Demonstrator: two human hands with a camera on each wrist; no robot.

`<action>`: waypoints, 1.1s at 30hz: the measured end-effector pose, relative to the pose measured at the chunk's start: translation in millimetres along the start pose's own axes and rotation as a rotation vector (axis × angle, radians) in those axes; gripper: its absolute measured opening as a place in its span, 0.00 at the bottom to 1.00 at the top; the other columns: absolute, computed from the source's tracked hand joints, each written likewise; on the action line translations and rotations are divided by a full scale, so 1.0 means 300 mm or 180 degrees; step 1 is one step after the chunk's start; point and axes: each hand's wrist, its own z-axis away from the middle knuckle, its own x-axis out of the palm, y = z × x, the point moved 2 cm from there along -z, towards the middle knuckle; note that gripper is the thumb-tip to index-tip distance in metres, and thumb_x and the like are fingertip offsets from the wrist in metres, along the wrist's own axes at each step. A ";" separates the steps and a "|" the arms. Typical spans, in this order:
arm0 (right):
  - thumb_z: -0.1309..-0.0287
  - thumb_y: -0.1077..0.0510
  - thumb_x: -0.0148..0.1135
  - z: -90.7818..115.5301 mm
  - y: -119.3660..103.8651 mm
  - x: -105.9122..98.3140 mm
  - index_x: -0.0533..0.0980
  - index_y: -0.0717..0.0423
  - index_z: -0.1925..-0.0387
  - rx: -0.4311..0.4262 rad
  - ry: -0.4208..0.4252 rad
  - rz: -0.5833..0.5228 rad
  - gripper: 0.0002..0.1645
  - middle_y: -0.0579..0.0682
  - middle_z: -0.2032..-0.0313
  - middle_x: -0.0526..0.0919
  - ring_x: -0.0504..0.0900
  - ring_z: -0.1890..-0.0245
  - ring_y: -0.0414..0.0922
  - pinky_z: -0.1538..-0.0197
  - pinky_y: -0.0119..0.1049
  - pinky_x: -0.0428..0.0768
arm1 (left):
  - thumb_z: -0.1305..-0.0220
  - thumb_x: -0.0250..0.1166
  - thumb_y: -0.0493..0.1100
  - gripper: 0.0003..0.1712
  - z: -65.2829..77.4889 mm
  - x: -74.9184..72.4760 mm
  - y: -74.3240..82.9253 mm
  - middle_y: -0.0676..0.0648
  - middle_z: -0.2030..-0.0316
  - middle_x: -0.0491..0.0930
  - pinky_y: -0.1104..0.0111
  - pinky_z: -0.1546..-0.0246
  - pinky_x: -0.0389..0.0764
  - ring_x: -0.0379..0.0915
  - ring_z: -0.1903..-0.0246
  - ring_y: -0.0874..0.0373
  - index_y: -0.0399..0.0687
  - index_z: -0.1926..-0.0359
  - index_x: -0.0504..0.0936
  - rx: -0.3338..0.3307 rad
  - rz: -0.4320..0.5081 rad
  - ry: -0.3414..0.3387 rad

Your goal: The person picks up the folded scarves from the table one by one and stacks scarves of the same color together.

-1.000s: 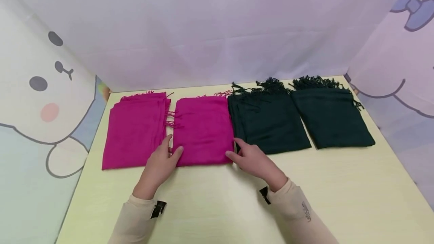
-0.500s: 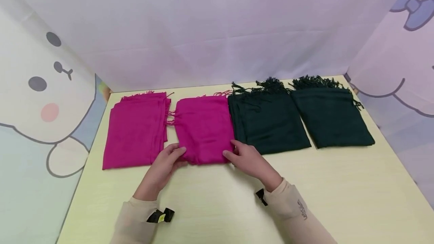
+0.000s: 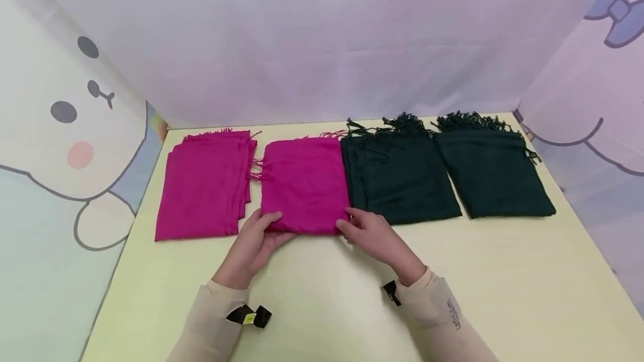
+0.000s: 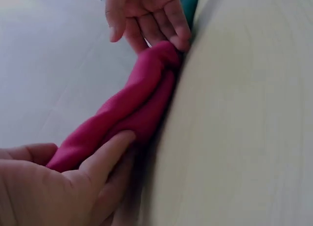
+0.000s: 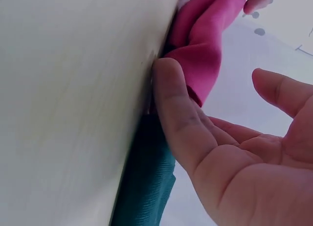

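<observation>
In the head view, a folded magenta scarf (image 3: 306,186) with fringe lies in the middle of the table. My left hand (image 3: 255,242) grips its near left corner, thumb on top and fingers underneath. The left wrist view shows the folded edge of the magenta scarf (image 4: 124,108) between that thumb and the fingers. At the near right corner is my right hand (image 3: 372,237). Seen from the right wrist, the fingers (image 5: 178,101) are fairly straight and touch the scarf's end, while the thumb stands away from the cloth.
A second folded magenta scarf (image 3: 203,191) lies to the left. Two folded dark green scarves, the nearer one (image 3: 405,183) beside the middle scarf and the other (image 3: 495,175) farther right, have fringes towards the back. A pale cloth wall (image 3: 322,43) borders the yellowish table (image 3: 503,284).
My left hand has moved its fingers from the scarf's left side to beneath its near left corner. The left fringe has drawn in closer. My right hand stays at the right corner.
</observation>
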 end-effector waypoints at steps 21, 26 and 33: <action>0.29 0.44 0.56 -0.037 -0.045 0.167 0.59 0.74 0.33 0.0353 -0.0665 -0.3892 0.42 0.75 0.39 0.71 0.74 0.38 0.63 0.37 0.48 0.74 | 0.25 0.43 0.33 0.28 -0.034 0.054 0.057 0.38 0.32 0.61 0.54 0.38 0.73 0.71 0.37 0.44 0.43 0.27 0.53 -0.0012 0.1245 -0.0284; 0.29 0.50 0.58 -0.067 -0.028 0.156 0.64 0.69 0.34 0.0213 -0.0205 -0.4656 0.34 0.68 0.40 0.75 0.78 0.40 0.58 0.36 0.46 0.74 | 0.25 0.45 0.33 0.29 -0.037 0.062 0.038 0.39 0.32 0.61 0.53 0.38 0.74 0.70 0.37 0.44 0.43 0.27 0.54 -0.0078 0.1290 -0.0213; 0.30 0.53 0.60 -0.089 -0.002 0.090 0.69 0.67 0.39 0.0388 0.0063 -0.4175 0.27 0.56 0.55 0.87 0.89 0.61 0.50 0.45 0.44 0.81 | 0.24 0.46 0.35 0.29 -0.022 0.038 0.019 0.38 0.31 0.59 0.55 0.38 0.73 0.64 0.32 0.43 0.44 0.26 0.53 -0.0087 0.0907 -0.0334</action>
